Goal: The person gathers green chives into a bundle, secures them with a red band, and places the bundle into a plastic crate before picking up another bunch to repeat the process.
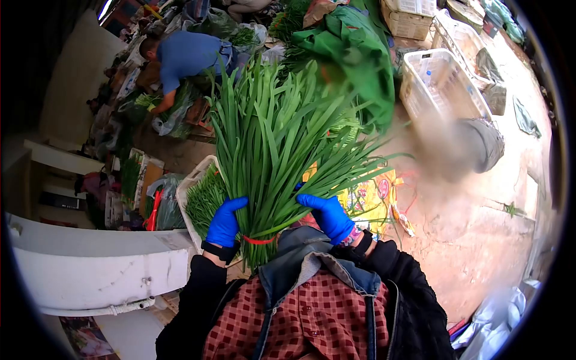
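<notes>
A large bunch of garlic chives (270,144) spreads out in front of my chest, its long green leaves fanning forward. Near the stem end a red band (259,241) circles the bunch. Gloved in blue, my left hand (225,223) grips its left side, thumb against the leaves. On the other side my right hand (329,217), also in a blue glove, closes around the leaves; some of its fingers are hidden behind them. More cut greens (207,201) lie in a white crate (185,191) beyond my left hand.
A yellow printed bag (369,195) lies on the floor beyond my right hand. White plastic crates (414,60) and a green cloth (354,48) are farther off. A white ledge (102,270) is at left. Another person (195,54) bends over bagged greens.
</notes>
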`<state>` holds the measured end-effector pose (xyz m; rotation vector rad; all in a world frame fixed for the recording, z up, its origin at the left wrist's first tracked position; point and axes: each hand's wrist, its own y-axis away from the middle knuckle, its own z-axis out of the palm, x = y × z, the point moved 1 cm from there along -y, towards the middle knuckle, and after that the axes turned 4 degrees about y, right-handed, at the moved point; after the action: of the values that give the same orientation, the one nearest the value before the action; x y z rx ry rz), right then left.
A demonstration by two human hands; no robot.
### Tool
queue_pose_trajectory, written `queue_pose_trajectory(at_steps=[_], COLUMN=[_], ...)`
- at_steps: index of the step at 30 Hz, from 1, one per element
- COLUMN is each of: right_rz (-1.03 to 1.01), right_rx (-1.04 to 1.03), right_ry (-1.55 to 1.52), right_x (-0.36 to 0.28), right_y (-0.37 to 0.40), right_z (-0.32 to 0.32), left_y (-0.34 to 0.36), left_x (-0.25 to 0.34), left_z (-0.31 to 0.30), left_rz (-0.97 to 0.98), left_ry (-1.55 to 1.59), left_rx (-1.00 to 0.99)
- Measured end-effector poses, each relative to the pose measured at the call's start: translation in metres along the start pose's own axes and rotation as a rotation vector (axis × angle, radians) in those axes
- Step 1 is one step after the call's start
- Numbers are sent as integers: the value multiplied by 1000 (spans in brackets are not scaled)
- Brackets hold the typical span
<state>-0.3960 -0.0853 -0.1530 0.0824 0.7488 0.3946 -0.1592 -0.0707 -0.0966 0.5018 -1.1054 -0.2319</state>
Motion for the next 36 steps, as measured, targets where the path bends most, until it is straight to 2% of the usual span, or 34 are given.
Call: queue_pose_trajectory(at_steps=[3, 5, 7, 9, 10, 11, 13, 16, 21, 29, 32, 34, 36], right_rz=[46, 49, 55, -78, -75, -75, 97, 74, 130, 164, 184, 206, 225], right_rx=[-58, -131, -199, -32, 59, 60, 97, 122, 68, 0, -2, -6, -15], right_ry=[173, 127, 76, 252, 201, 199, 107, 26, -193, -219, -252, -271, -189], right_x=[-12, -19, -20, -18, -13, -15, -18, -3, 7, 12, 11, 9, 0], right_y=[2, 5, 5, 0, -9, -11, -12, -9, -7, -10, -10, -9, -7], right_z=[2, 12, 25, 41, 43, 40, 32, 18, 4, -2, -3, -2, 0], left_y=[5, 7, 7, 16, 19, 19, 21, 15, 14, 19, 18, 18, 20], left_x=[4, 6, 5, 3, 3, 4, 6, 2, -2, 3, 4, 6, 6], left_z=[11, 20, 28, 43, 48, 48, 45, 30, 18, 21, 19, 20, 24], left_rz=[44, 81, 119, 129, 148, 147, 129, 99, 111, 120, 86, 86, 100], left_ry=[-87, -148, -338, -370, -403, -405, -352, -182, -169, -182, -223, -264, -302], left_rx=[-44, -54, -100, -107, -114, -114, -27, -3, 66, 76, 5, -148, -137])
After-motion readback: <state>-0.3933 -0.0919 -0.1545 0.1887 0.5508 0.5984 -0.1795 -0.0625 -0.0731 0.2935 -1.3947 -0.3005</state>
